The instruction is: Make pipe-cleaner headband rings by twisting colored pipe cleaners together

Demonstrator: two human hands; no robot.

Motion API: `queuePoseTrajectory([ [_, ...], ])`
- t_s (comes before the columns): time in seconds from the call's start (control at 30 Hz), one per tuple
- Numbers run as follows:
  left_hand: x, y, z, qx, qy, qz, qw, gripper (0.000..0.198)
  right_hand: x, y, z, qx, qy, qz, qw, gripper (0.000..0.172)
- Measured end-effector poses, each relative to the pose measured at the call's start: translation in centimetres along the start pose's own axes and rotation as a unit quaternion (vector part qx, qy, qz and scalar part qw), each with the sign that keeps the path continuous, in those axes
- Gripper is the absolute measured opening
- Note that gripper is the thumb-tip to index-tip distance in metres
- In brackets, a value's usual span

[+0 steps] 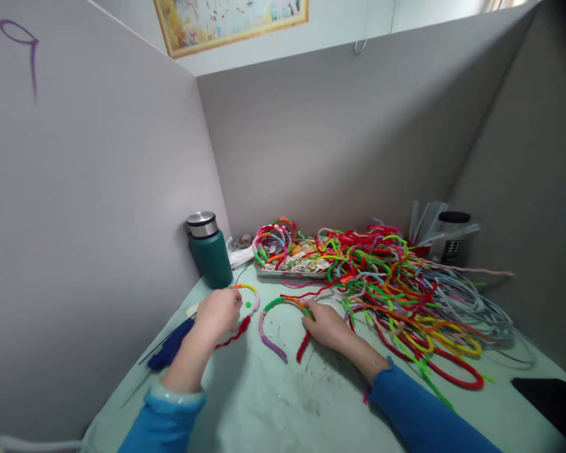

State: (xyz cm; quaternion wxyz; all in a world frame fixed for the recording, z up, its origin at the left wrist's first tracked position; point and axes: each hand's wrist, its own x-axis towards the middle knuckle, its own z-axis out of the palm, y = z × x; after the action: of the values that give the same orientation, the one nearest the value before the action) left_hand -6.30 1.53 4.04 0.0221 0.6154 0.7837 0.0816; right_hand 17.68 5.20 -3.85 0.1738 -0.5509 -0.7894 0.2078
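My left hand is closed over one multicoloured headband, whose orange, yellow and pink arc curls past my fingers and ends in a red tip. My right hand rests on a second headband wrapped in green, orange, purple and red fuzzy wire, fingers curled over its right side. Both headbands lie on the pale green tabletop. To the right spreads a big heap of coloured pipe cleaners.
A teal flask with a steel lid stands at the back left. A metal tray holds finished headbands and shells. White bare headbands lie right. A dark blue strip lies left; a black object sits front right. Grey partitions enclose the desk.
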Motion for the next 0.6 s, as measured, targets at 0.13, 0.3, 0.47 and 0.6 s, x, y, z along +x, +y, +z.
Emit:
queuePoseTrajectory([
  [0.13, -2.4, 3.8, 2.5, -0.018, -0.018, 0.039, 0.999, 0.025, -0.3, -0.1, -0.5, 0.011, 0.013, -0.010, 1.000, 0.027],
  [0.3, -2.9, 6.0, 4.7, -0.132, 0.023, -0.009, 0.991, 0.041, -0.5, -0.7, -1.8, 0.021, 0.043, -0.021, 0.999, 0.027],
  [0.47, -2.0, 5.9, 5.6, -0.257, 0.041, 0.038, 0.965, 0.034, -0.6, -1.0, -2.5, 0.098, 0.051, -0.048, 0.993, 0.020],
  [0.6, -1.5, 5.8, 6.7, -0.323, 0.029, 0.053, 0.945, 0.034, -0.8, -1.4, -2.3, 0.107, 0.041, -0.076, 0.991, 0.027],
])
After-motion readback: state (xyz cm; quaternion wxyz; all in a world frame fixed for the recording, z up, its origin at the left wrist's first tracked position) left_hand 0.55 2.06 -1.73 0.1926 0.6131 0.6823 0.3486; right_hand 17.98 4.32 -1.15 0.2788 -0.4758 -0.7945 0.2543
